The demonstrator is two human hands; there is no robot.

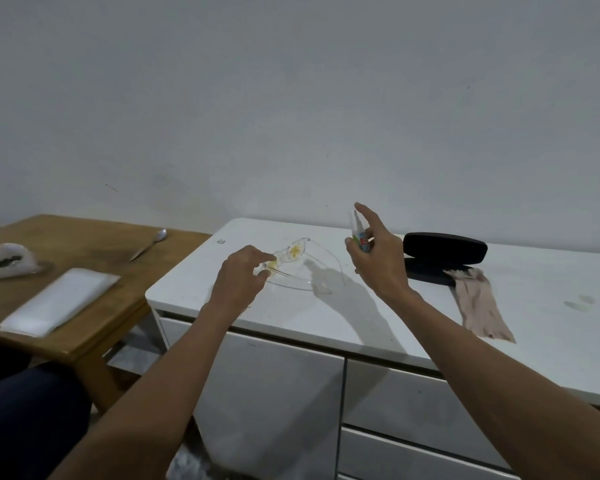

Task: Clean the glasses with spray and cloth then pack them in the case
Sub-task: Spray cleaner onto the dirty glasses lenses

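At the far left a brown wooden side table (94, 327) carries a white glazed dish (9, 259), a flat white plastic packet (59, 301) and a metal spoon (148, 244). Beside it stands the white drawer cabinet (378, 323) where the work is done.

The left hand (238, 280) pinches the clear-framed glasses (293, 256) at their near end, fingers curled round the frame and holding it just above the cabinet top. The front of the glasses runs up and away to the right from that hand, a yellow smear showing on the lens, while the unfolded temples sweep toward the person and to the right.

Just right of the glasses, the right hand (374, 261) is wrapped round a small clear spray bottle with a coloured label (359, 237), held upright, forefinger raised above the cap and not pressing. Which way the nozzle faces I cannot tell; the smeared lens lies to its left and slightly lower, so spraying looks like the step in hand.

Further right, the open black hard-shell case (444, 256) lies lengthwise along the back, and the pinkish-beige cloth (478, 306) trails from it toward the front edge.
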